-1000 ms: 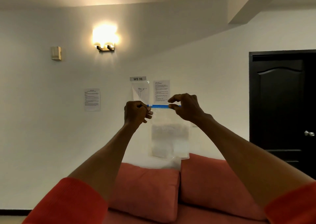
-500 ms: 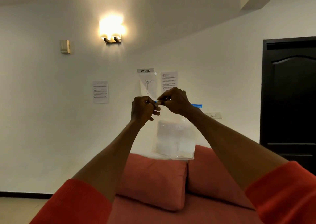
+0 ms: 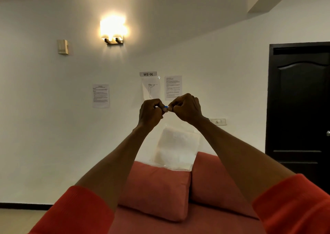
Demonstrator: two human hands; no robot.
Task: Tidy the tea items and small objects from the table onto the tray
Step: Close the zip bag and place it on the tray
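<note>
I hold a clear zip bag up in front of me at arm's length; something white and folded sits inside it. Its blue zip strip shows only as a short bit between my fingers. My left hand pinches the strip's left end, and my right hand pinches it right beside, fingertips nearly touching. The bag hangs below both hands. No table or tray is in view.
An orange-red sofa with two back cushions lies below my arms. Behind it is a white wall with taped papers and a "WS 06" label, a lit wall lamp, and a dark door at right.
My right hand has slid left along the blue strip until it meets my left hand. The bag now hangs bunched below both hands, and the view has shifted slightly.
</note>
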